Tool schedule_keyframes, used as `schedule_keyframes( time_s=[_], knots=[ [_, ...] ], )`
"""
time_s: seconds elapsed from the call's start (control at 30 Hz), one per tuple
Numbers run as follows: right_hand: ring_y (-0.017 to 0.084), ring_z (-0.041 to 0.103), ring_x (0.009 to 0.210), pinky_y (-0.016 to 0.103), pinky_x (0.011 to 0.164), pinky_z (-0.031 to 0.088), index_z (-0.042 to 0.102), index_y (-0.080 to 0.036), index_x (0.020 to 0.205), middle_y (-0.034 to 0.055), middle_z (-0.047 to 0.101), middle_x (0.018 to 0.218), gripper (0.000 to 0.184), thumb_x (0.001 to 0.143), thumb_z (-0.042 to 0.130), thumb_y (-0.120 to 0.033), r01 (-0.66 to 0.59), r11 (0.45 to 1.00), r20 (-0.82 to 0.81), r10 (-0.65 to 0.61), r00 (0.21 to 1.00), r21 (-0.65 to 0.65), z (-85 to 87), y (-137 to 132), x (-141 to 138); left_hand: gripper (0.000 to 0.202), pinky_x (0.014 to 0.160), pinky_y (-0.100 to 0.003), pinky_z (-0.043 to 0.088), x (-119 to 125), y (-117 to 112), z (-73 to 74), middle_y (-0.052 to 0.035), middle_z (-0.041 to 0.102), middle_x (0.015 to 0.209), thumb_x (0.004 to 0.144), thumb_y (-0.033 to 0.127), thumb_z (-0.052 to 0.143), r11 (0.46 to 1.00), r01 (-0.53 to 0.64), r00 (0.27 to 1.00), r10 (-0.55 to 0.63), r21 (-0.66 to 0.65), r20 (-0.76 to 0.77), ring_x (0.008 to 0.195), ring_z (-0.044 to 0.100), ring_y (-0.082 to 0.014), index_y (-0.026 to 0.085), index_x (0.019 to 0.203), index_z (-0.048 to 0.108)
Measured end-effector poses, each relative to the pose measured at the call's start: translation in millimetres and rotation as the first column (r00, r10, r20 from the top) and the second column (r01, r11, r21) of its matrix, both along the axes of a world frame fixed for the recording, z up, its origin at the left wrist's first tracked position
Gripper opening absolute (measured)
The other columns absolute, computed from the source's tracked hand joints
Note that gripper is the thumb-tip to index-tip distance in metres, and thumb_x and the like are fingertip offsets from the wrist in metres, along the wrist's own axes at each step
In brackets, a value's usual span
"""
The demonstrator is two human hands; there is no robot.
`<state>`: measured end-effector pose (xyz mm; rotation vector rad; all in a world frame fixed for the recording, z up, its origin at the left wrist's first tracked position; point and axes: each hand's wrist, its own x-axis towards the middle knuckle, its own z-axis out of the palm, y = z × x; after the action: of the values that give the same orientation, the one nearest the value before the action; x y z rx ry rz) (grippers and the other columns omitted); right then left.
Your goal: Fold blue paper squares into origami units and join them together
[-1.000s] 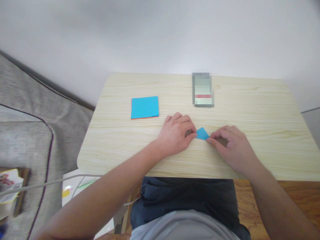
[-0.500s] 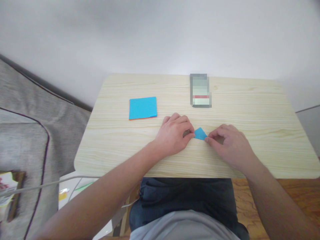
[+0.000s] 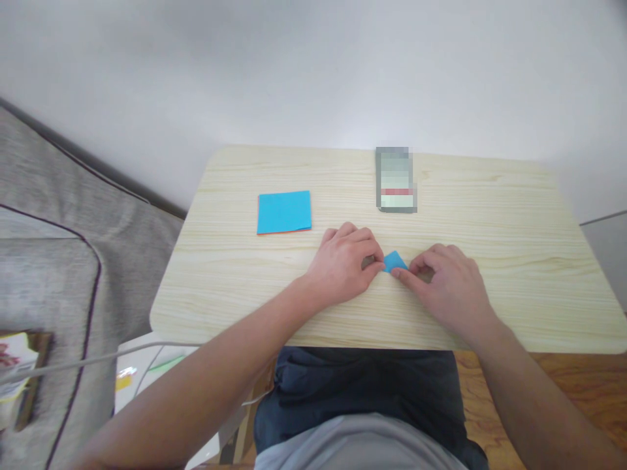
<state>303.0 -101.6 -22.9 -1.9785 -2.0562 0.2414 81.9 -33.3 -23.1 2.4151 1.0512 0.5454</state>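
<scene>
A small folded piece of blue paper [image 3: 394,260] lies on the pale wooden table [image 3: 235,281] between my two hands. My left hand [image 3: 349,264] pinches its left corner between thumb and forefinger. On the other side, my right hand [image 3: 443,281] grips the right corner, its thumb stretched along the lower edge and covering part of it. Farther back to the left rests a stack of paper sheets [image 3: 284,212], blue on top with a thin red-orange edge showing beneath.
A phone [image 3: 396,179], its screen blurred, lies near the back edge by the white wall [image 3: 313,78]. Left of the table stands a grey sofa [image 3: 44,274]. A pale cable [image 3: 122,352] runs past the table's left front corner.
My right thumb has slid leftward along the lower edge of the folded blue paper and hides more of it. My left hand keeps its pinch. The whole view has shifted slightly.
</scene>
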Motion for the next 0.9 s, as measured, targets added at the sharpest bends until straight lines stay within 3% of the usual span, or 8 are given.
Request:
schedule_keyframes(
  time_s=[0.2, 0.4, 0.57, 0.7, 0.9],
  knots=[
    [0.027, 0.060, 0.088, 0.043, 0.080, 0.044, 0.070, -0.026, 0.079, 0.0053, 0.069, 0.086, 0.027, 0.092, 0.069, -0.049, -0.056, 0.998, -0.083, 0.055, 0.995, -0.012, 0.2, -1, 9, 0.010, 0.091, -0.042, 0.038, -1, -1, 1.0, -0.0006, 0.072, 0.105, 0.094, 0.034, 0.069, 1.000, -0.001, 1.000, 0.001, -0.003, -0.004, 0.108, 0.055, -0.0249, 0.025, 0.091, 0.073],
    [0.027, 0.060, 0.089, 0.043, 0.081, 0.045, 0.071, -0.026, 0.081, 0.0052, 0.070, 0.087, 0.025, 0.093, 0.068, -0.047, -0.074, 0.997, -0.099, 0.070, 0.993, -0.034, -0.1, -1, 15, 0.022, 0.095, -0.043, 0.039, 2, -1, 1.4, -0.0014, 0.073, 0.105, 0.088, 0.047, 0.075, 0.999, -0.031, 1.000, 0.031, -0.014, 0.005, 0.109, 0.055, -0.0255, 0.025, 0.088, 0.074],
    [0.027, 0.061, 0.090, 0.042, 0.079, 0.045, 0.072, -0.027, 0.081, 0.0043, 0.069, 0.088, 0.023, 0.093, 0.067, -0.046, -0.099, 0.988, -0.070, 0.091, 0.993, -0.118, 5.2, 4, 19, 0.019, 0.093, -0.043, 0.039, 5, 1, 1.7, -0.0002, 0.073, 0.105, 0.085, 0.044, 0.079, 0.998, -0.043, 0.999, 0.043, -0.037, -0.015, 0.110, 0.055, -0.0259, 0.026, 0.086, 0.074],
    [0.026, 0.061, 0.090, 0.042, 0.080, 0.044, 0.071, -0.027, 0.082, 0.0037, 0.068, 0.088, 0.022, 0.093, 0.068, -0.045, -0.120, 0.986, -0.082, 0.111, 0.990, -0.114, 4.8, 4, 23, 0.016, 0.094, -0.043, 0.039, 4, 4, 1.1, 0.0003, 0.074, 0.105, 0.086, 0.043, 0.078, 0.999, -0.027, 1.000, 0.027, -0.044, -0.006, 0.109, 0.055, -0.0258, 0.027, 0.088, 0.076],
    [0.024, 0.061, 0.091, 0.039, 0.082, 0.044, 0.070, -0.029, 0.110, 0.0025, 0.067, 0.092, 0.021, 0.093, 0.069, -0.041, -0.141, 0.989, -0.200, 0.130, 0.971, -0.045, -1.6, -3, 31, 0.011, 0.096, -0.042, 0.039, -3, 10, 0.4, 0.0000, 0.073, 0.107, 0.091, 0.037, 0.073, 0.997, 0.053, 0.999, -0.053, -0.056, 0.005, 0.108, 0.056, -0.0248, 0.028, 0.092, 0.078]
  ],
)
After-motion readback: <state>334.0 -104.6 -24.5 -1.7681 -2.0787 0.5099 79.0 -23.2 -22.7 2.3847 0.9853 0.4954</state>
